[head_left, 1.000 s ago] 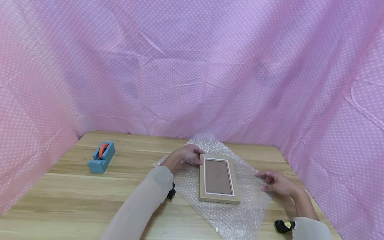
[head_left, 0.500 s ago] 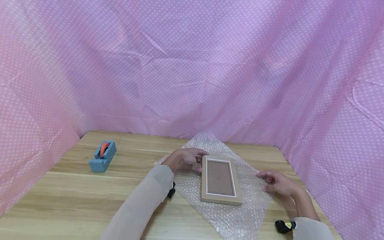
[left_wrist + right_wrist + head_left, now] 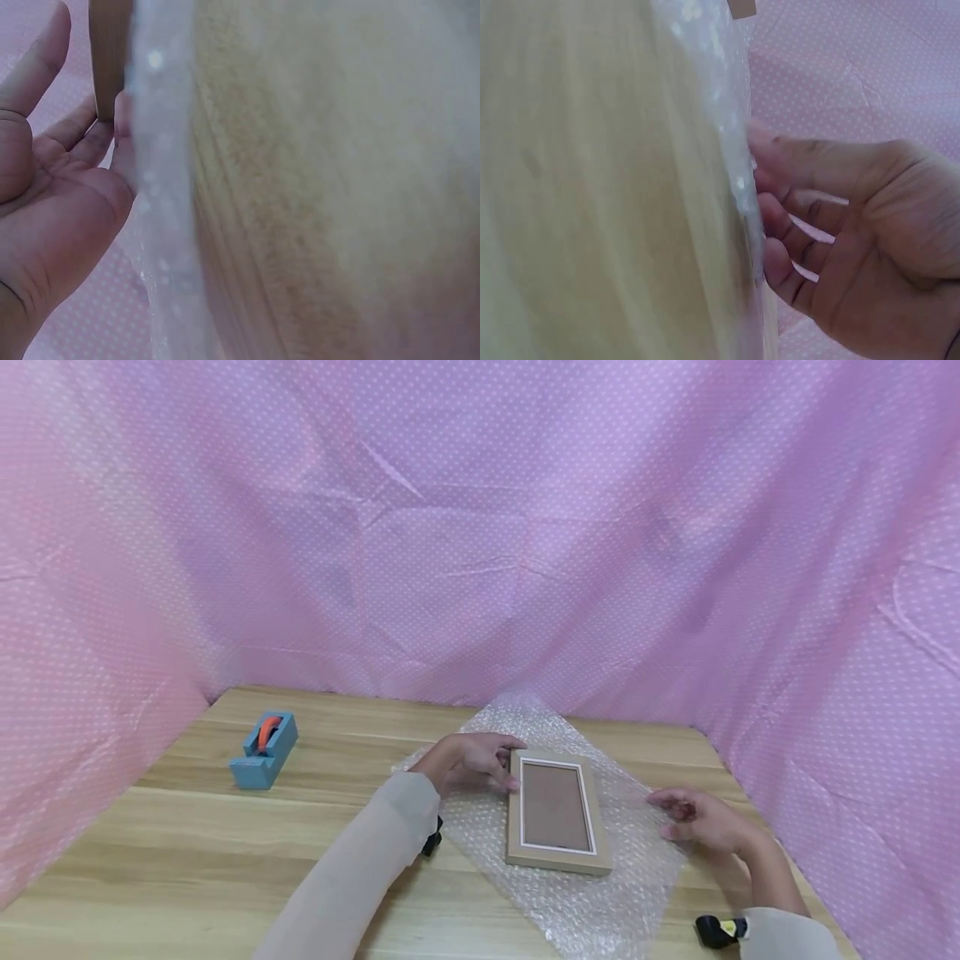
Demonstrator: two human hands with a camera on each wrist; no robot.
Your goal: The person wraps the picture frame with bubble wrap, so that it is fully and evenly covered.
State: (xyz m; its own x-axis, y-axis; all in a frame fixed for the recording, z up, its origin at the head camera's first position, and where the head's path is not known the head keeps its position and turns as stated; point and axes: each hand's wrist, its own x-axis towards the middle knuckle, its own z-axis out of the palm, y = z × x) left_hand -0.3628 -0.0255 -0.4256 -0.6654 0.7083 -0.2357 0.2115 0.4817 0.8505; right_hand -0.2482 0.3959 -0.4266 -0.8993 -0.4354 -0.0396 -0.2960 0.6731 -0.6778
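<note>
A light wooden picture frame (image 3: 558,860) with a white inner border lies flat on a sheet of bubble wrap (image 3: 592,910), set like a diamond under it. My left hand (image 3: 483,756) touches the frame's far left corner, index finger at the top edge and thumb by the left side. In the left wrist view, the fingertips of the left hand (image 3: 60,195) meet the frame's corner (image 3: 111,67), and the thumb stands apart. At the wrap's right corner, my right hand (image 3: 701,818) rests with loosely bent fingers; the right wrist view shows its fingertips (image 3: 774,217) against the wrap's edge (image 3: 731,142).
A blue tape dispenser (image 3: 264,752) with an orange roll stands at the left of the wooden table (image 3: 187,868). Pink dotted cloth (image 3: 480,543) hangs around the back and sides. Each wrist carries a black camera (image 3: 720,931).
The frame has shifted slightly toward me on the wrap, and my left hand's fingers have moved a little along its corner. My right hand stays at the wrap's edge. The head view has turned slightly left.
</note>
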